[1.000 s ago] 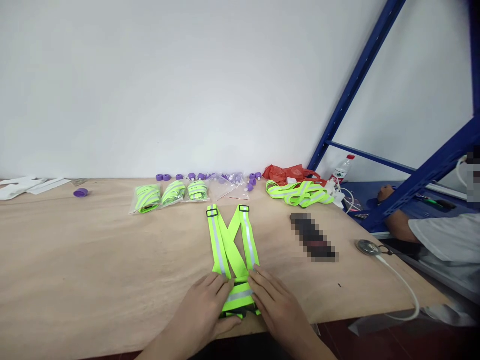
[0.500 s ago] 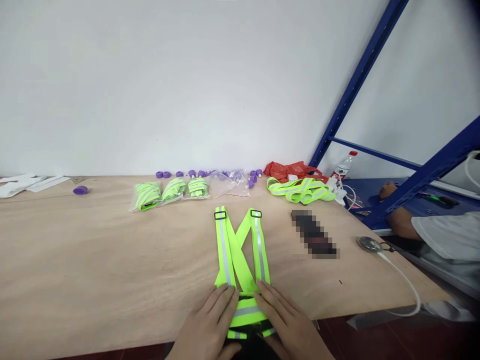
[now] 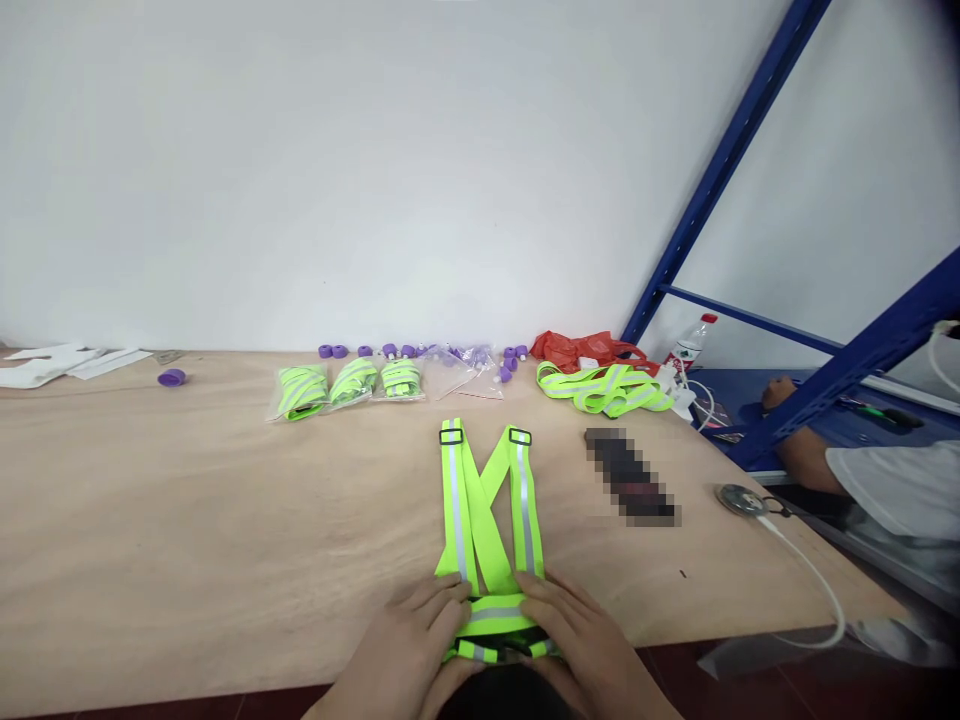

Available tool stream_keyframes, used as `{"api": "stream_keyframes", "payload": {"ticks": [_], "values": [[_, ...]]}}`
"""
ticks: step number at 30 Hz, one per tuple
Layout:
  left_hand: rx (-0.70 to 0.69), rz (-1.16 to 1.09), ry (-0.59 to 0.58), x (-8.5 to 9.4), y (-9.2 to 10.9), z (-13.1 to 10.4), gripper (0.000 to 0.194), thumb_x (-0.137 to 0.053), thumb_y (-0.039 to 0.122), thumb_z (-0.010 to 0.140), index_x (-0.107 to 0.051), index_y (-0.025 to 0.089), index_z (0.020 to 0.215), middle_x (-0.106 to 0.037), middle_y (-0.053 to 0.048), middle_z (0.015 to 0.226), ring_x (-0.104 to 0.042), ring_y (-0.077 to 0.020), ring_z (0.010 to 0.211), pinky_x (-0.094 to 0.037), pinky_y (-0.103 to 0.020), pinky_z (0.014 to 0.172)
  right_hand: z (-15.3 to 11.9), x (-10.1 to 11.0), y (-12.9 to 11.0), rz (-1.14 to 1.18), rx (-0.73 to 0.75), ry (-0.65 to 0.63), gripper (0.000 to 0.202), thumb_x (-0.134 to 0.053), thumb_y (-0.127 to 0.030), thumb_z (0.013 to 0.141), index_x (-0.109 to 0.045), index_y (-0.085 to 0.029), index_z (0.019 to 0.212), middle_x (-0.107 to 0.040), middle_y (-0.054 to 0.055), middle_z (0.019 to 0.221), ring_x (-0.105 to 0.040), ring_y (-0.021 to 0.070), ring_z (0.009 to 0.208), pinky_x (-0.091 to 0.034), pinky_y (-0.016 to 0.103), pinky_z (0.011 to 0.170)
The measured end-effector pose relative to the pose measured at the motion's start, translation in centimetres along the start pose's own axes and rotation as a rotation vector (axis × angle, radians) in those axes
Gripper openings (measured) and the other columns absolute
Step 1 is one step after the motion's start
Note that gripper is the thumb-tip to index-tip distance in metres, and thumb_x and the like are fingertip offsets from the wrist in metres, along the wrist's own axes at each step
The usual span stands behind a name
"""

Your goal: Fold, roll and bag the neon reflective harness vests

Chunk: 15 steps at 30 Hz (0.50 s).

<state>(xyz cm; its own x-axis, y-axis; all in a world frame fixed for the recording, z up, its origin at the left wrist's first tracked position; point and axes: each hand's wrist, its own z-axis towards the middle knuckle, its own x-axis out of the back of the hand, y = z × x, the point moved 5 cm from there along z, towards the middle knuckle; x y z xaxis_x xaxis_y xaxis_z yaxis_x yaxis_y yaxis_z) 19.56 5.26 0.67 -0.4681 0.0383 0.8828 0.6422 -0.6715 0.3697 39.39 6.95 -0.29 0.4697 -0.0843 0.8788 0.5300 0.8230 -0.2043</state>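
The left hand and right hand press on the green straps, fingers bent over the low end. The straps lie near the front edge of the desk, with two black buckles at the far end. Behind them are three bags and purple caps.

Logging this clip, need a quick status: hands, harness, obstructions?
Both hands, left and right, on harness. Harness flat on table, straps crossed. Dark head-like shape hides part of its near edge.
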Motion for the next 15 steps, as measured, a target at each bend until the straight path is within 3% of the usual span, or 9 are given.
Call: {"api": "stream_keyframes", "payload": {"ticks": [4, 8, 11, 15], "values": [[0.045, -0.082, -0.008, 0.6, -0.2, 0.6, 0.014, -0.054, 0.028, 0.098, -0.058, 0.021, 0.109, -0.073, -0.007, 0.109, -0.07, -0.025, 0.1, -0.057, -0.036, 0.086, 0.8, 0.7, 0.4, 0.076, -0.082, 0.005, 0.027, -0.064, -0.015, 0.088, -0.061, -0.021, 0.114, -0.072, 0.009, 0.115, -0.069, 0.0219, 0.105, -0.057, 0.034, 0.093], [0.117, -0.17, -0.054, 1.2, -0.9, 1.6, 0.014, -0.051, 0.03, 0.099, -0.062, 0.024, 0.104, -0.072, -0.003, 0.098, -0.067, -0.0232, 0.087, -0.053, -0.034, 0.077, 1.8, 0.8, 1.1, 0.261, -0.263, -0.108, 0.015, -0.062, -0.017, 0.089, -0.065, -0.022, 0.103, -0.07, 0.006, 0.103, -0.067, 0.0205, 0.094, -0.057, 0.03, 0.08], [0.114, -0.289, -0.034, 1.5, -1.8, 2.9, 0.017, -0.049, 0.029, 0.101, -0.065, 0.025, 0.106, -0.072, -0.003, 0.104, -0.066, -0.0204, 0.095, -0.05, -0.031, 0.085, 2.3, 0.5, 2.1, 0.381, -0.345, -0.157, 0.018, -0.056, -0.024, 0.095, -0.065, -0.022, 0.111, -0.071, 0.008, 0.109, -0.066, 0.0215, 0.101, -0.056, 0.033, 0.087], [0.13, -0.323, 0.055, 1.4, -3.6, 4.5, 0.028, -0.044, 0.031, 0.102, -0.067, 0.02, 0.091, -0.068, -0.006, 0.102, -0.061, -0.0221, 0.1, -0.046, -0.036, 0.093, 2.6, -0.1, 4.0, 0.38, -0.378, -0.103, 0.038, -0.051, -0.036, 0.099, -0.06, -0.022, 0.133, -0.067, 0.013, 0.128, -0.063, 0.0259, 0.118, -0.05, 0.04, 0.102]]}}
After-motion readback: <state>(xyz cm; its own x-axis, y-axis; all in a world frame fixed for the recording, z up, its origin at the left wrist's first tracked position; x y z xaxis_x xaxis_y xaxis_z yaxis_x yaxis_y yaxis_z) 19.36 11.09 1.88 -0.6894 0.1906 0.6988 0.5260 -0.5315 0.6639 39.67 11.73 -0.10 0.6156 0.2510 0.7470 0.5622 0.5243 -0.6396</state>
